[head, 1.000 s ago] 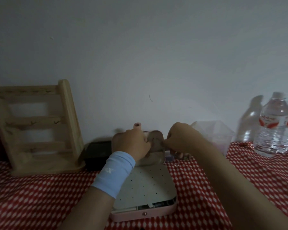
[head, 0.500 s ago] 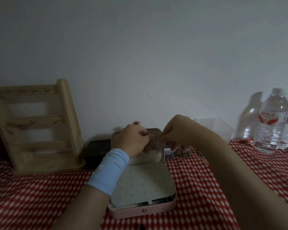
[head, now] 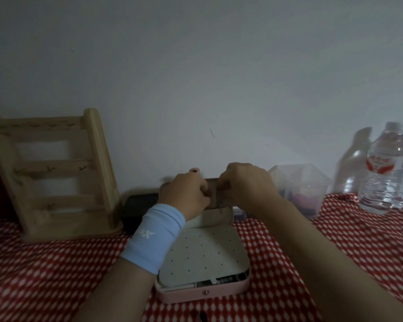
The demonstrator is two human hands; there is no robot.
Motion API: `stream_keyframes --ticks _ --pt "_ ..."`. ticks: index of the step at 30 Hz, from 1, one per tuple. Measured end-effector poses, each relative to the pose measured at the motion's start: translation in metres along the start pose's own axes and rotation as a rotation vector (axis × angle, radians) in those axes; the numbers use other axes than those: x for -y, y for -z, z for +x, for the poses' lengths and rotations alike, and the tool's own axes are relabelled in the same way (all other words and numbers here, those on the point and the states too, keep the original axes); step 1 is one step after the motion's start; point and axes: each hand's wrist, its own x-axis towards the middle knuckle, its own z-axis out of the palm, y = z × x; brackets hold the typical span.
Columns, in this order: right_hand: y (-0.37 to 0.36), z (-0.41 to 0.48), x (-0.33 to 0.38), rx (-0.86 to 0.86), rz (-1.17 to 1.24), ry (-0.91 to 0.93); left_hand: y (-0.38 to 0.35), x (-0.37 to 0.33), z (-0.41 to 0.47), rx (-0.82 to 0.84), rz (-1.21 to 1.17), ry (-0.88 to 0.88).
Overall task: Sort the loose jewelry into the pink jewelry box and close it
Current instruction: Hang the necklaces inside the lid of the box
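The pink jewelry box (head: 203,293) lies open on the cloth, its base covered by a white perforated panel (head: 205,252). Its lid (head: 215,216) stands upright at the back. My left hand (head: 184,194), with a light blue wristband, grips the lid's left upper part with curled fingers. My right hand (head: 244,184) is close beside it. Its fingertips pinch something small against the inside of the lid. The fingers hide what that piece is.
A wooden jewelry stand (head: 51,177) with hooks stands at the left. A black case (head: 140,203) sits behind the box. At the right are a clear plastic container (head: 300,189) holding coloured items and water bottles (head: 391,175). A red-and-white cloth (head: 44,270) covers the table.
Both hands stay together at the upright lid and have risen slightly along it. The view has shifted a little; the box has not moved.
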Motion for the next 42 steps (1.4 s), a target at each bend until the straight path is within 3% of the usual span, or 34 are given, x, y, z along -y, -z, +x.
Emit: stream_keyframes --ticks 4,10,17,22,27,32,35,39,42 --pt "0.007 -0.001 0.002 0.058 -0.026 -0.028 -0.001 0.000 -0.005 0.087 0.120 -0.039" --pt "0.012 0.001 0.002 0.228 -0.016 -0.082 -0.006 0.000 -0.004 0.091 0.253 -0.031" --pt "0.004 -0.002 0.008 0.376 -0.020 -0.064 -0.009 0.001 -0.005 0.169 0.120 -0.022" --pt "0.000 0.001 0.003 0.310 0.033 -0.050 -0.005 0.002 -0.007 0.134 0.138 -0.049" --pt "0.003 0.001 0.004 0.171 -0.087 -0.057 -0.002 0.002 -0.008 0.099 0.183 -0.076" --pt "0.002 -0.002 0.005 0.331 0.058 0.000 0.010 0.013 -0.010 0.142 -0.029 -0.012" --pt "0.003 -0.004 0.006 0.362 0.122 -0.013 0.015 0.024 -0.017 0.032 -0.106 0.005" --pt "0.016 -0.004 0.007 0.221 0.239 -0.099 0.011 0.038 -0.039 -0.116 -0.166 0.034" --pt "0.019 -0.011 0.008 0.285 0.216 -0.177 0.004 0.046 -0.058 -0.229 -0.179 0.118"
